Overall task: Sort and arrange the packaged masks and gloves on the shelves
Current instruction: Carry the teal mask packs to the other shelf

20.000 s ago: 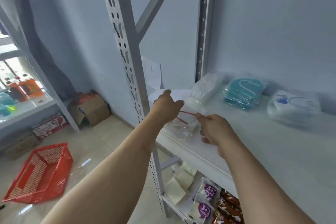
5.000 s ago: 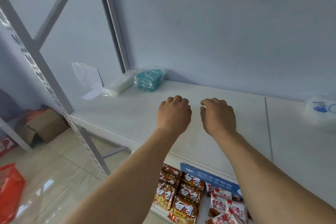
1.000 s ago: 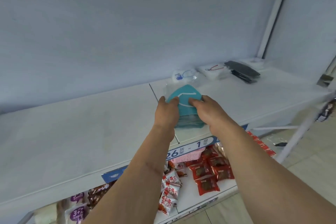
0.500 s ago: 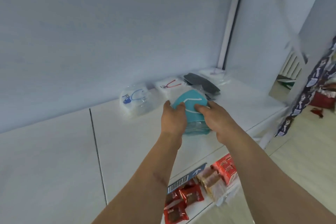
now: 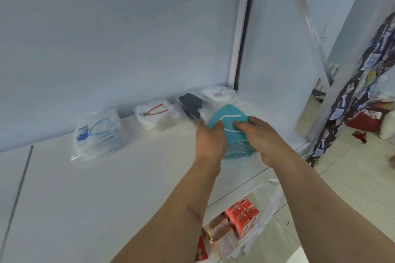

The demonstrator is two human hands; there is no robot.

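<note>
Teal mask pack (image 5: 230, 123) gripped between both hands, above shelf (image 5: 106, 177).

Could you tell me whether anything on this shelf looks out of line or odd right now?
Only the teal mask pack, held by the left hand and right hand in front of the black pack, is out of the back row. Nothing looks spilled or damaged.

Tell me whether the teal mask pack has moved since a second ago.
Yes. The teal mask pack, held by both hands, went right along the shelf, from beside the blue-strap pack toward the black pack.
</note>
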